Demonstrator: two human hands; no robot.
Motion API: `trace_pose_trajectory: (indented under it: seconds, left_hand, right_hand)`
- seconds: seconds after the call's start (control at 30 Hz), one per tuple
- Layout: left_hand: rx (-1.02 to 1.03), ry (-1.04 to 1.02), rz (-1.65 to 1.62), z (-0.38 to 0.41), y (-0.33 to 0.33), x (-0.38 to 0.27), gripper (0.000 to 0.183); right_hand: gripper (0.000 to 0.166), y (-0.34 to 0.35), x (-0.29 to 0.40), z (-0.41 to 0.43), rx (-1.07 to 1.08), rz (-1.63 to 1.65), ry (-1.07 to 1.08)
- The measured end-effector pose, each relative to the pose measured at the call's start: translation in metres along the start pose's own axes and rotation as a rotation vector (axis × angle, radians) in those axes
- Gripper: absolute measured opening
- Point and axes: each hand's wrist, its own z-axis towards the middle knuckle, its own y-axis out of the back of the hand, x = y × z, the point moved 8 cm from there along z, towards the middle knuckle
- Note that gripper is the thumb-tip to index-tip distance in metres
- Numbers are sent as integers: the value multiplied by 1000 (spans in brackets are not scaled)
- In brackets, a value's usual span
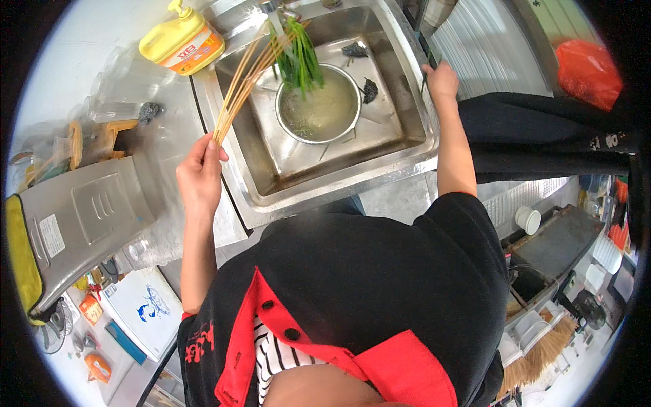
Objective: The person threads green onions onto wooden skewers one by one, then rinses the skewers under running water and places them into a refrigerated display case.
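Note:
My left hand point(201, 168) grips the bare ends of a bundle of bamboo skewers point(243, 90) at the sink's left edge. Green chive-like leaves point(300, 61) are threaded on their far ends and hang under the faucet point(268, 6). Water streams onto them. Below sits a round metal bowl point(321, 122) of cloudy, rippling water, with leaf tips over its far side. The bowl stands in the stainless steel sink point(285, 196). At the sink's right rim is my right hand point(442, 80), with a thin dark green strip by its fingertips; whether it is held is unclear.
Dark scouring pads point(370, 91) and leaf scraps lie on the sink floor. A yellow detergent pump bottle point(183, 43) stands at the left back corner. Another person's dark-clothed leg point(539, 137) is close on the right, near a red plastic bag point(589, 71).

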Motion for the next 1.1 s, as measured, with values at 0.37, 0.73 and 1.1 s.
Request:
trace_pose_trajectory:
  seconds: [0.37, 0.73, 1.1]
  left_hand:
    - [-28, -132, 200, 7, 13, -22, 22]
    - [-7, -165, 346, 4, 7, -40, 19]
    - [33, -220, 448, -1, 2, -23, 17]
  right_hand:
    - [26, -50, -55, 25, -160, 510, -102]
    - [16, -108, 150, -68, 290, 133, 729]
    - [22, 15, 321, -36, 893, 1355, 508]
